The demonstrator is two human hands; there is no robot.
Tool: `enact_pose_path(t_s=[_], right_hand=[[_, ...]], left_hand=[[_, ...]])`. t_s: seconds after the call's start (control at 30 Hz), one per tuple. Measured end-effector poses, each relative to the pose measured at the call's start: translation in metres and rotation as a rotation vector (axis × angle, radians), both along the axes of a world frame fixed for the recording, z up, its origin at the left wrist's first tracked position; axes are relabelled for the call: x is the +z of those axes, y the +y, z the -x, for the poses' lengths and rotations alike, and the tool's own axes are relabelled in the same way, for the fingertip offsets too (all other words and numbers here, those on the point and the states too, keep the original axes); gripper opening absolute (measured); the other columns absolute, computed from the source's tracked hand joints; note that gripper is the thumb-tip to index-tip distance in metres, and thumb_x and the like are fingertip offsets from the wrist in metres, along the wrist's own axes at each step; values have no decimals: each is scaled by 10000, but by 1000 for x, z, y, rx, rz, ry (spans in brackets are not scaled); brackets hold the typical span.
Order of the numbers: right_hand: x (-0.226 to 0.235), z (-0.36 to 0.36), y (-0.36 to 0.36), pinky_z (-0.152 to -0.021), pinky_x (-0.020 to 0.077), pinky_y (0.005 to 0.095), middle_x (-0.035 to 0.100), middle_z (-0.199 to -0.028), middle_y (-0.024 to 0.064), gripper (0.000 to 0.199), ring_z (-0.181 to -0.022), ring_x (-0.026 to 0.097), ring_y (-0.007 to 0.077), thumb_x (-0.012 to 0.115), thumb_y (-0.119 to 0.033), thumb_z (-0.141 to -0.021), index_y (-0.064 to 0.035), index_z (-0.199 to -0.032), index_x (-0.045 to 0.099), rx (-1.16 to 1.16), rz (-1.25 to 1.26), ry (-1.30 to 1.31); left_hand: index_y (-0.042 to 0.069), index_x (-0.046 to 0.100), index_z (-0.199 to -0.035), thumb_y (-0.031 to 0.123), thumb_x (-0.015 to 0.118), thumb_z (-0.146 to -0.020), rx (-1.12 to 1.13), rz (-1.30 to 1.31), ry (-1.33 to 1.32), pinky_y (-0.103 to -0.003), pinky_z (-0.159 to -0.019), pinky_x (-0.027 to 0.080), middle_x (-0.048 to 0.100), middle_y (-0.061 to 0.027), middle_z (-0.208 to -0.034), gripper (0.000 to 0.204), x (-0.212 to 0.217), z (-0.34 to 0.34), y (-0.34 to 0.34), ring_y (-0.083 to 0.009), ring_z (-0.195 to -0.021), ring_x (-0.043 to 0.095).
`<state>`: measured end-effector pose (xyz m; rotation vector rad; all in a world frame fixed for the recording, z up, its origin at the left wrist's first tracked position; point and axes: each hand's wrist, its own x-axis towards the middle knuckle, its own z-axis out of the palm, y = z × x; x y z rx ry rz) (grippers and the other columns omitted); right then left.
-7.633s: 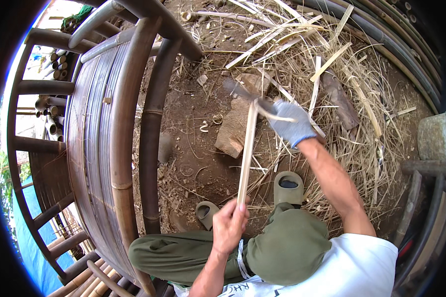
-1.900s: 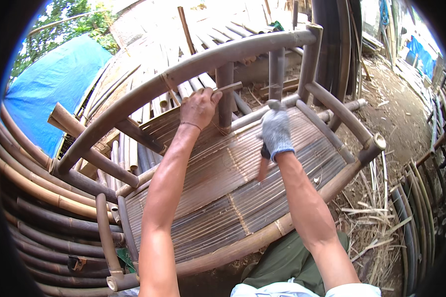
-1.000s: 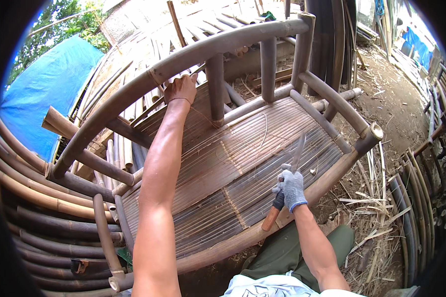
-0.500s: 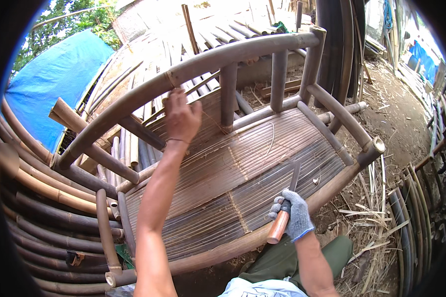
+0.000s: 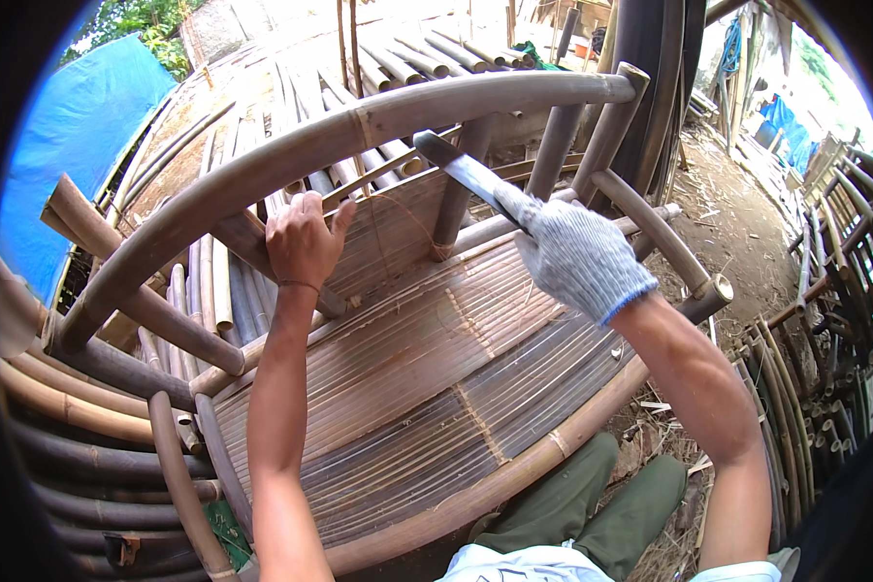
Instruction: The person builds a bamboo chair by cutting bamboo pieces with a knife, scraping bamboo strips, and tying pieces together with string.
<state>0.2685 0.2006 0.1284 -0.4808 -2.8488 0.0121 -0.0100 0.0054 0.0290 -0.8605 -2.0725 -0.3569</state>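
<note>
A bamboo bench (image 5: 388,427) with a slatted seat and a curved top rail (image 5: 495,94) fills the middle. Bare, my left hand (image 5: 306,242) has its fingers curled over the upper left edge of the brown backrest panel (image 5: 393,233), thumb raised. My right hand (image 5: 582,257), in a grey knitted glove, is closed on a knife (image 5: 475,179). Its pale blade points up and left, and its dark end lies close to a thin strip under the rail; contact cannot be told. The glove hides the handle.
Dark bamboo poles (image 5: 107,456) lie stacked at the left, below a blue tarp (image 5: 78,145). More cut poles (image 5: 427,60) lie behind the bench. Thick upright poles (image 5: 655,87) stand near its right end. Bamboo frames (image 5: 834,291) line the far right.
My right hand has risen with the knife from the seat's front edge toward the backrest. My left hand has moved down and left from the top rail onto the panel edge. The view has shifted.
</note>
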Motion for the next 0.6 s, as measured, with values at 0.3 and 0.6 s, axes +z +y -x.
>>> enact_pose_path(t_s=[0.3, 0.6], right_hand=[[2, 76, 3, -722, 612, 528, 725, -853, 230, 681, -740, 738, 366, 486, -130, -988, -172, -1618, 232, 12, -91, -78], [-5, 84, -10, -718, 601, 492, 715, -919, 236, 586, -826, 726, 389, 515, -134, -985, -174, -1553, 373, -22, 11, -125]], left_hand=[[125, 599, -950, 541, 854, -703, 58, 70, -34, -413, -775, 496, 621, -49, -882, 547, 1, -6, 3, -243, -856, 669], [120, 592, -995, 469, 833, -753, 39, 92, -60, -408, -813, 481, 620, -51, -938, 488, -2, -1, -7, -249, -901, 655]])
